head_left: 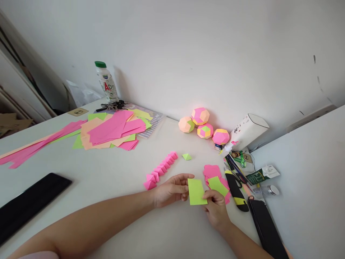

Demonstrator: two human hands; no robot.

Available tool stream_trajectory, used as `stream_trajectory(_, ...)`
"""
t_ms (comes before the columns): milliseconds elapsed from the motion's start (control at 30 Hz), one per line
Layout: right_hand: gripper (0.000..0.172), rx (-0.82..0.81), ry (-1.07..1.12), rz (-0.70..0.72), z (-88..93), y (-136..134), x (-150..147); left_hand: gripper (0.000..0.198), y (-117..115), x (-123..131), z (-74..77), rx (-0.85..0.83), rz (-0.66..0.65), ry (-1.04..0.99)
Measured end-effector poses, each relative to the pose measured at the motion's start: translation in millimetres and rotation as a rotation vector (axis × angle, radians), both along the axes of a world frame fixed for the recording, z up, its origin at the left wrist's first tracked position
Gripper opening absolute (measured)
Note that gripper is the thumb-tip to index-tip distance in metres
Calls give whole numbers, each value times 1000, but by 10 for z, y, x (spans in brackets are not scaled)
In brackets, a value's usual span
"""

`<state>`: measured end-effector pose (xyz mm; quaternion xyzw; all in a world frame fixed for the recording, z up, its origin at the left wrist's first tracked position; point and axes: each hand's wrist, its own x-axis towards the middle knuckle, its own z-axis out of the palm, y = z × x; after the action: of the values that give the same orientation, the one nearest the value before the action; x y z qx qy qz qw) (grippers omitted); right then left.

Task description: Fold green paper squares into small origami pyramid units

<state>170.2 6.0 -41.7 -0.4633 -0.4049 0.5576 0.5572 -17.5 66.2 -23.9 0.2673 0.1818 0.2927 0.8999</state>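
Note:
A flat green paper rectangle (196, 192) is held up in front of me above the white table. My right hand (217, 212) pinches its lower right corner between thumb and fingers. At the left edge is my left hand (172, 189), thumb in front and curled fingers partly behind the sheet. A row of folded pink paper pieces (161, 169) lies beyond my left hand. One folded green piece (186, 157) sits apart to the right of that row. Beside my right hand, a green sheet (218, 185) rests on a stack of pink sheets (211, 170).
Several paper balls (199, 116) stand by the wall. Loose coloured paper (113, 129) covers the back left, near a bottle (107, 82) and keys (114, 105). At right are a black-and-yellow cutter (236, 192), a phone (265, 225) and a white box (249, 131). A black tablet-like slab (32, 201) lies left.

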Motion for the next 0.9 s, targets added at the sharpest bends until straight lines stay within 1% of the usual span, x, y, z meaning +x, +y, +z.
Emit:
stream_trajectory(100, 11, -5, 22, 1, 19, 5, -11, 39, -9, 1, 57, -22, -4, -18)
stream_trajectory(233, 10, -25, -4, -20, 21, 5, -14, 30, -32, 6, 129, -15, -54, -36)
stream_trajectory(367, 12, 3, -93, -2, 7, -14, -15, 17, -35, 10, 135, -113, -116, -67)
stream_trajectory(467, 16, 66, -203, 3, 22, -29, -13, 24, -43, 3, 118, -150, -159, -70)
stream_trajectory(533, 19, 133, -284, 9, 45, -35, -11, 26, -61, -3, 109, -108, -141, -37)
stream_trajectory(667, 24, 249, -395, 51, 101, -44, -14, 30, -98, 4, 103, -36, -78, 102)
stream_trajectory(733, 25, 290, -421, 67, 125, -43, -21, 33, -103, 13, 107, -28, -72, 157)
stream_trajectory(833, 26, 361, -474, 70, 157, -28, -32, 35, -99, 21, 113, -12, -76, 187)
stream_trajectory(900, 25, 407, -519, 77, 178, -6, -38, 36, -96, 22, 108, 30, -79, 215)
